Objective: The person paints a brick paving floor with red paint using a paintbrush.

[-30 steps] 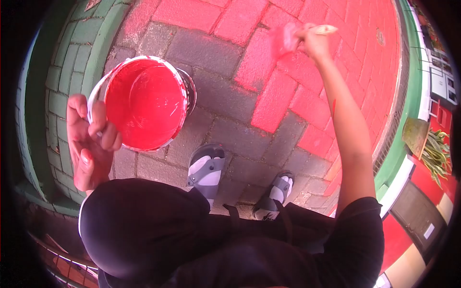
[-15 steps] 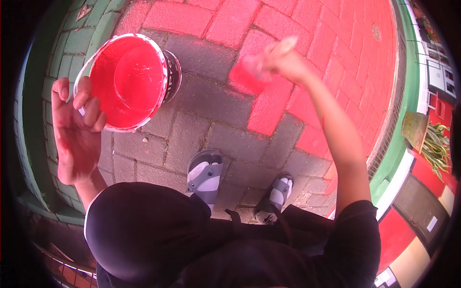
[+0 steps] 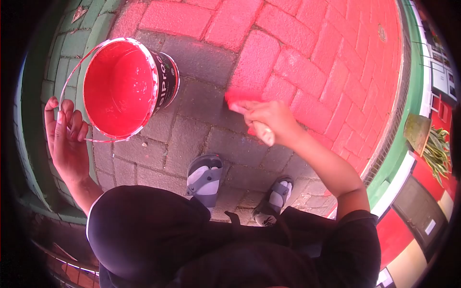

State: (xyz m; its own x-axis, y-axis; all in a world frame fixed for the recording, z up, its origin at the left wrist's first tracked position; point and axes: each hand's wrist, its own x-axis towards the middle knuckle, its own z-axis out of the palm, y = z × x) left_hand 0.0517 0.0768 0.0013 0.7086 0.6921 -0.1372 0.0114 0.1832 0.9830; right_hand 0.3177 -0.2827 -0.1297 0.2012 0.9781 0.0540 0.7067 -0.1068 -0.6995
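Note:
My left hand (image 3: 67,139) is closed around the thin handle of a paint bucket (image 3: 165,79), fingers curled up by the wire. The bucket tips toward me, so the red paint (image 3: 120,89) inside shows, with smears round its white rim. Over on the right, my right hand (image 3: 273,120) grips a paintbrush (image 3: 263,133) by its pale handle. Its red, blurred bristles point left and appear to meet the paving at the border between red-painted and grey bricks. Some red marks the fingers of that hand.
Bare grey bricks (image 3: 189,137) lie around my sandalled feet (image 3: 206,180). Red-painted bricks (image 3: 307,72) spread ahead and right. A green kerb (image 3: 36,144) runs along the left. On the right are a drain grate (image 3: 386,144) and a potted plant (image 3: 417,129).
My right hand has come nearer and swung the brush round, its handle end now toward me. My left hand has shifted slightly left and down, with the bucket handle pulled out from the rim.

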